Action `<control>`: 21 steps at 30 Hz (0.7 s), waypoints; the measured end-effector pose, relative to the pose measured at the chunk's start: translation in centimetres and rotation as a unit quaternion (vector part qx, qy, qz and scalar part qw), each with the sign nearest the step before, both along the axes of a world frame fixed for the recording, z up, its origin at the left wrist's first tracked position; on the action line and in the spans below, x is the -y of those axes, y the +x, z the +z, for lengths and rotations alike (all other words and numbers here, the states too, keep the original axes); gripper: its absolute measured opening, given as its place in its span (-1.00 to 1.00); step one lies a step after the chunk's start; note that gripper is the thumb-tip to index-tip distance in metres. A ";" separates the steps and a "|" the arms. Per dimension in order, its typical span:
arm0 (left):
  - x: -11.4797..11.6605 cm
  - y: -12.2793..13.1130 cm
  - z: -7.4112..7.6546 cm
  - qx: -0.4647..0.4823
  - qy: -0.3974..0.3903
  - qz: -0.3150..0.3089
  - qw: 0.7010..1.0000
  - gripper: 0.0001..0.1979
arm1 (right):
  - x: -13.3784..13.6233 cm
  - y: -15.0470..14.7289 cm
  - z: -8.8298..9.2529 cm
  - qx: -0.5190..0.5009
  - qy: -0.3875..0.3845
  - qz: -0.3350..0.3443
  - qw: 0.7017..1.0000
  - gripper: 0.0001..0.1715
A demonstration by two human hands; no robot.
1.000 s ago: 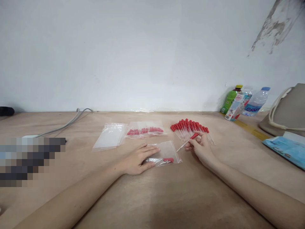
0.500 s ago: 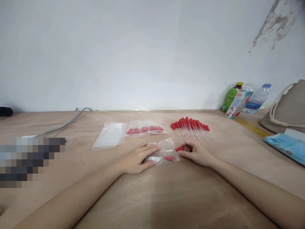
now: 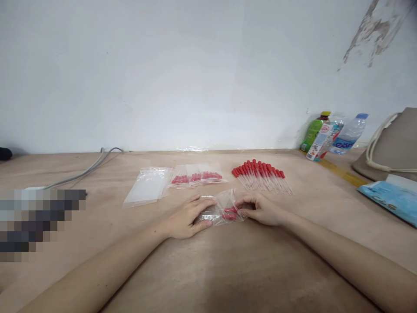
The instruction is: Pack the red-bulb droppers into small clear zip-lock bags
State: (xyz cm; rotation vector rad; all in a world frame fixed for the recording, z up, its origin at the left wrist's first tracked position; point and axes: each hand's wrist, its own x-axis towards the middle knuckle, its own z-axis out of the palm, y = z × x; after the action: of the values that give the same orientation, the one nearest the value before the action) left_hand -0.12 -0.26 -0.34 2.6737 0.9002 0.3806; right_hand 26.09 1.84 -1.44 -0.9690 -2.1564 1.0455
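Note:
A small clear zip bag [image 3: 221,209] lies on the wooden table between my hands, with red-bulbed droppers [image 3: 230,212] inside. My left hand [image 3: 188,217] pinches the bag's left end between thumb and fingers. My right hand [image 3: 260,209] is closed at the bag's open right end, fingertips on a dropper bulb at the mouth. Behind my right hand lies a fanned row of loose red-bulbed droppers [image 3: 260,174].
Filled bags of droppers [image 3: 197,177] and a stack of empty clear bags [image 3: 148,185] lie farther back. A grey cable [image 3: 84,169] runs at the left. Bottles [image 3: 329,134], a beige bag [image 3: 391,148] and a blue packet [image 3: 391,198] sit at the right.
My right hand carried one dropper from the loose row down to the bag and pushed it in. My left hand stayed on the bag.

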 end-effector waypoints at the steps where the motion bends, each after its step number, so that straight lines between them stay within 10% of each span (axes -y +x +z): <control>1: 0.1 0.0 0.1 0.009 -0.004 0.002 1.000 -0.50 | -0.1 0.2 0.0 0.012 0.010 0.004 1.000 -0.89; 11: 0.2 0.2 0.2 0.036 -0.022 0.006 0.999 -0.52 | 0.0 -0.6 -1.0 0.010 0.063 -0.129 0.990 -0.88; 21: 0.3 0.1 0.3 0.051 -0.038 0.023 0.998 -0.80 | -5.4 -0.8 1.7 0.273 0.235 -0.333 0.872 -0.76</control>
State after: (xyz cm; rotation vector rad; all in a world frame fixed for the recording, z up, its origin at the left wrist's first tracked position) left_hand 0.01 -0.52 0.01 2.5435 0.9271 0.4801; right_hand 25.33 7.20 0.25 -1.7083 -2.0457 -0.1076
